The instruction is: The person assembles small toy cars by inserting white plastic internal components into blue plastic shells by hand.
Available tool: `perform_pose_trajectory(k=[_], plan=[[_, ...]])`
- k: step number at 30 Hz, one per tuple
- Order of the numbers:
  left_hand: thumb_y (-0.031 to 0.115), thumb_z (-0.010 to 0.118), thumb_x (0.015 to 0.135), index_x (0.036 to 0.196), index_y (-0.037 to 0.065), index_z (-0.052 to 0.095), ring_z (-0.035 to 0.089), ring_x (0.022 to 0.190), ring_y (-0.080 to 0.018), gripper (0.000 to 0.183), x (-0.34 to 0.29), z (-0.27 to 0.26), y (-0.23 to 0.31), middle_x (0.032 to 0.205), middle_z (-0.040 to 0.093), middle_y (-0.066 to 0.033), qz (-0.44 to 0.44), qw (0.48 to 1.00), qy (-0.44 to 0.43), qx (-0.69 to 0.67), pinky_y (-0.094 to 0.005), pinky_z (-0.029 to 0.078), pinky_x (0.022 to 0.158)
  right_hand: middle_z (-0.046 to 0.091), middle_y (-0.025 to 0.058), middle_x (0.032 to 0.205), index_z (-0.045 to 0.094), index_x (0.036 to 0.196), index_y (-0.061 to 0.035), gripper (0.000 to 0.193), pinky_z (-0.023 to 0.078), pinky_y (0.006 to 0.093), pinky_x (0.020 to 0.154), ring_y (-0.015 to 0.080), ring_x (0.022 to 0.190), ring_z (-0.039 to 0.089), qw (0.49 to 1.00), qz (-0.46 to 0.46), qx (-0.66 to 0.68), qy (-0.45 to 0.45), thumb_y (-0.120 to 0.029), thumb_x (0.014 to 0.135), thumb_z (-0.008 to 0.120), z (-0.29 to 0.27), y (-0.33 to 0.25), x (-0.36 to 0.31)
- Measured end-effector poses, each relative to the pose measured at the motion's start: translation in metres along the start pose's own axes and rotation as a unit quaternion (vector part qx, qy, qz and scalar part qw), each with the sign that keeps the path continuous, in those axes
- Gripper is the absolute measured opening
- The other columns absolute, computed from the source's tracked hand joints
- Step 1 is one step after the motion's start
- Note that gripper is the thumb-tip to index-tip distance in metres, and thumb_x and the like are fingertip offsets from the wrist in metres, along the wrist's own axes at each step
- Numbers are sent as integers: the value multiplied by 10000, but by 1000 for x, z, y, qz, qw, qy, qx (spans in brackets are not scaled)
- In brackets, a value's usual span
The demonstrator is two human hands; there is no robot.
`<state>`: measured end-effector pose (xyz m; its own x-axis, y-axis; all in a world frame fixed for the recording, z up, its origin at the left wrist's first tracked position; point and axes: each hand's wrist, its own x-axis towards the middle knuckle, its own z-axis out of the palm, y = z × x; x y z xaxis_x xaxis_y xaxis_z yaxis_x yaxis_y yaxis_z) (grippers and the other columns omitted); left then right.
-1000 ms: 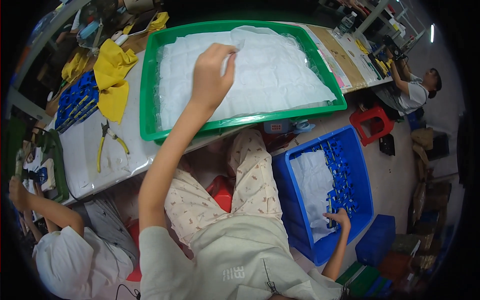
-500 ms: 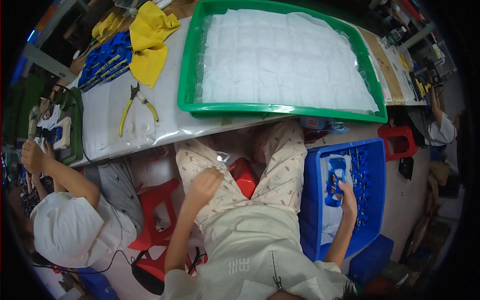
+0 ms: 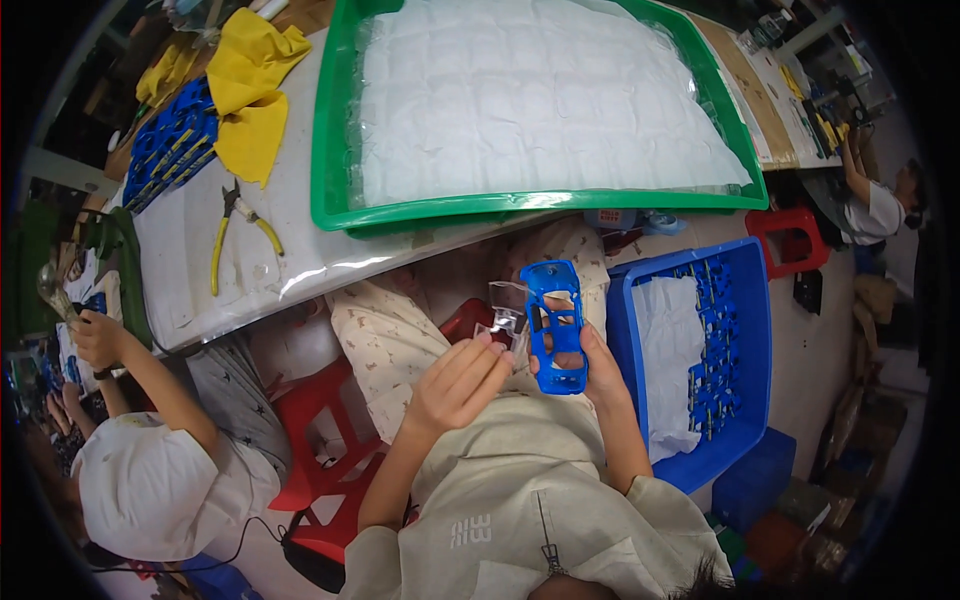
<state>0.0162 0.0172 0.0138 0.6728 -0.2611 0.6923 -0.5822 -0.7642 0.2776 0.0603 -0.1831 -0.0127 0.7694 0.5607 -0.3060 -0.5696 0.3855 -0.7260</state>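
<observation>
My right hand [image 3: 603,372] grips a blue toy car body shell [image 3: 556,322] by its lower right side, in front of my lap. Open window gaps show through the shell. Close by on the left, my left hand [image 3: 458,388] pinches a clear plastic piece [image 3: 506,318] between thumb and fingertips. The clear piece looks like a car window moulding and stands just beside the shell, with a small gap between them. To the right, a blue bin [image 3: 622,340] holds several more blue car shells [image 3: 716,375] in rows and a white padded sheet [image 3: 667,350].
A large green tray [image 3: 335,165] on the table holds a white quilted sheet [image 3: 540,100]. Yellow-handled nippers [image 3: 238,228], a yellow cloth [image 3: 250,90] and stacked blue shells [image 3: 172,140] lie at left. A co-worker [image 3: 170,485] sits left; red stools [image 3: 325,415] stand near.
My right hand has lifted the blue car shell out from over the bin to the front of my lap. My left hand has risen toward it with the clear plastic piece.
</observation>
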Motion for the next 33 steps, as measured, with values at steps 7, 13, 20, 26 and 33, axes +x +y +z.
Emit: perform_pose_trajectory(k=[7, 13, 20, 26, 33], plan=[[76, 656, 699, 890, 81, 648, 594, 894, -220, 191, 10, 8, 18, 920, 608, -71, 53, 998, 27, -17, -318, 494, 762, 472, 51, 1048, 344, 1297, -72, 566, 468, 298, 697, 119, 786, 552, 996, -19, 18, 87, -452, 882, 415, 5, -1, -1], [51, 613, 755, 864, 25, 627, 599, 874, -233, 113, 6, 10, 23, 893, 603, -83, 22, 994, 52, -98, -313, 494, 754, 391, 326, 1205, 377, 1234, -38, 668, 506, 329, 558, 247, 687, 599, 971, -10, 237, -12, -563, 821, 385, 17, -17, 0], [11, 486, 848, 952, -11, 499, 541, 864, -160, 107, -3, 21, 35, 909, 544, -88, -455, 613, 216, -609, -279, 424, 804, 335, 360, 1245, 315, 1269, 24, 847, 449, 275, 469, 223, 545, 563, 940, -37, 312, -136, -632, 747, 436, 20, -26, -4], [101, 480, 880, 947, 13, 513, 543, 861, -160, 115, 3, 18, 32, 907, 548, -72, -507, 459, 209, -699, -297, 393, 835, 308, 393, 1239, 331, 1250, 37, 813, 466, 265, 458, 227, 556, 587, 960, -59, 265, -73, -610, 767, 426, 23, -22, -8], [128, 491, 879, 943, 28, 506, 507, 863, -149, 119, 6, 11, 31, 886, 532, -49, -522, 405, 217, -719, -284, 377, 836, 353, 386, 1208, 382, 1238, 8, 786, 480, 263, 470, 246, 577, 599, 974, -53, 206, -77, -592, 743, 494, 19, -18, -15]])
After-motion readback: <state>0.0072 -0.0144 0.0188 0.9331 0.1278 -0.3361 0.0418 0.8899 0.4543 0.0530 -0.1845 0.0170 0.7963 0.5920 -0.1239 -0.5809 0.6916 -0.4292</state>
